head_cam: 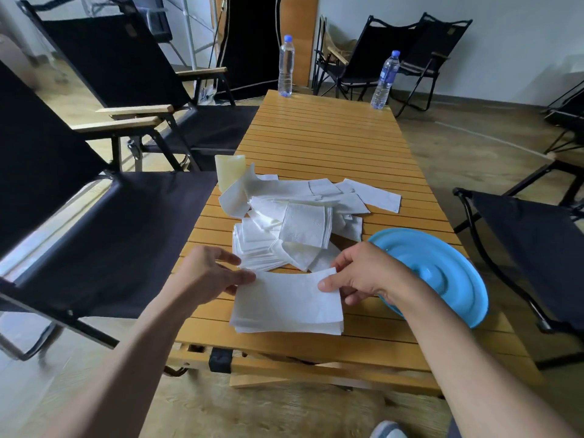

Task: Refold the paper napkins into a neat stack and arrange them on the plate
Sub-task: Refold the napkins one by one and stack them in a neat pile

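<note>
No legible text anywhere. Left water bottle (286, 66), far table end: clear wrap label, print too small to read. Right water bottle (385, 80): blue-white label, lettering blurred. Loose napkin (305, 226) atop pile: faint embossed marks, not decipherable. Folded napkin (289, 300) nearest: plain white face. Black folding chair (120, 58), left rear: small brown tag on backrest, wording unreadable. Blue plate (455, 270): unmarked surface, no print seen.
</note>
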The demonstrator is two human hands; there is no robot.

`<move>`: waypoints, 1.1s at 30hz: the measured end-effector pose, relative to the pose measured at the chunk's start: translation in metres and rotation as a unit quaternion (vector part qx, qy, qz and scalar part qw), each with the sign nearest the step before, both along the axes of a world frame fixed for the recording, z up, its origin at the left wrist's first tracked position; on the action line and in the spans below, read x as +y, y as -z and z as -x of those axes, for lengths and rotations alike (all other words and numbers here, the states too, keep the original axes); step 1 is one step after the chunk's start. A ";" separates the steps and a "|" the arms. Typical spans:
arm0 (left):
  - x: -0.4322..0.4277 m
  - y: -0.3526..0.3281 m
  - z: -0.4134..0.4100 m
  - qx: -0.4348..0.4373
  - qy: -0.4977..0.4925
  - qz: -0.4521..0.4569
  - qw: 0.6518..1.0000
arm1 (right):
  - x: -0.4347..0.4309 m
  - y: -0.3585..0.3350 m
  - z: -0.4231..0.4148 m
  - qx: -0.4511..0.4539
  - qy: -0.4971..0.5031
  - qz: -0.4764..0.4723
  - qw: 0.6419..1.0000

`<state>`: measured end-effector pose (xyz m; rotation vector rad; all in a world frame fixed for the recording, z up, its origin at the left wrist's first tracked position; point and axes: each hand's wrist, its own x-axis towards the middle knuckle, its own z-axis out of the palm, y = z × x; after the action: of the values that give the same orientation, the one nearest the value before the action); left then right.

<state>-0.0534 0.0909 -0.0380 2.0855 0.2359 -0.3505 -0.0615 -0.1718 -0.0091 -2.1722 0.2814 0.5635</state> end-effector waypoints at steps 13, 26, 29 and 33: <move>-0.002 0.000 -0.006 -0.057 -0.023 -0.079 0.995 | 0.002 0.006 -0.011 -0.195 -0.008 0.193 0.962; -0.023 0.017 -0.013 -0.168 -0.023 -0.008 0.985 | 0.021 0.050 -0.046 -0.439 -0.085 0.216 0.868; -0.025 0.014 -0.013 -0.193 -0.028 -0.025 0.981 | 0.018 0.037 -0.044 -0.433 -0.018 0.147 0.889; -0.032 0.006 -0.009 -0.298 0.002 -0.089 0.950 | 0.022 0.020 -0.037 -0.433 -0.041 0.086 0.896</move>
<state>-0.0440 0.0588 -0.0444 2.2652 -0.1046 0.3159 -0.0243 -0.1500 -0.0295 -2.3817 -0.2585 -0.4323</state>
